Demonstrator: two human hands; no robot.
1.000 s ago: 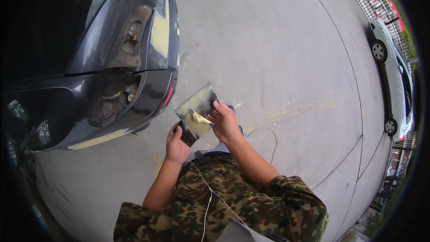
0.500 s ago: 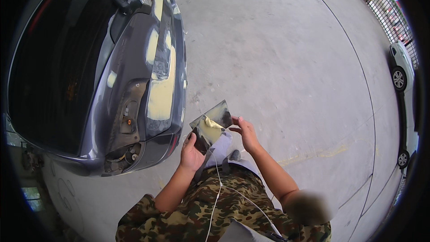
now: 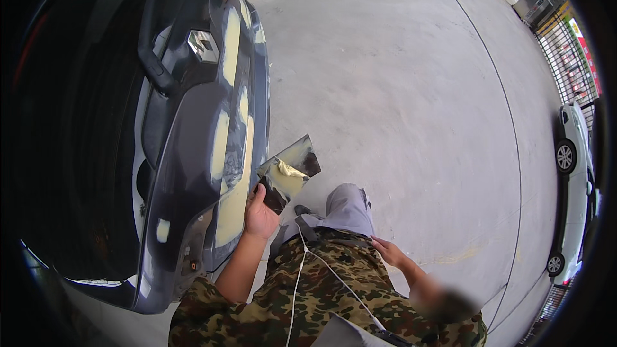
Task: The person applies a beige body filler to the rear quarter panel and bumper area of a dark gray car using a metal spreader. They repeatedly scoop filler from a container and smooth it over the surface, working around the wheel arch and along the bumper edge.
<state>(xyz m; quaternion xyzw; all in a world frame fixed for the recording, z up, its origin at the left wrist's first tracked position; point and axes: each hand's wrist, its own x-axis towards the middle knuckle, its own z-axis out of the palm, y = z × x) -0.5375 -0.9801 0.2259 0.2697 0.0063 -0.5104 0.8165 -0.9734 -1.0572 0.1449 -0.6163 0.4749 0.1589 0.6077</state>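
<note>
Paste-smeared plate (image 3: 299,157) is sitting near centre, left hand (image 3: 261,218) (7 o'clock) clamping its lower corner, fingers hiding beneath. Right hand (image 3: 389,252) (5 o'clock): cannot tell grip. Red sign (image 3: 589,64) (2 o'clock) is showing illegible marks.

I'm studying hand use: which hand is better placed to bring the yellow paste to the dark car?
Probably the left hand: it holds the smeared plate bearing the yellow paste, near the dark car. The right hand shows no plate and sits farther from the car.
</note>
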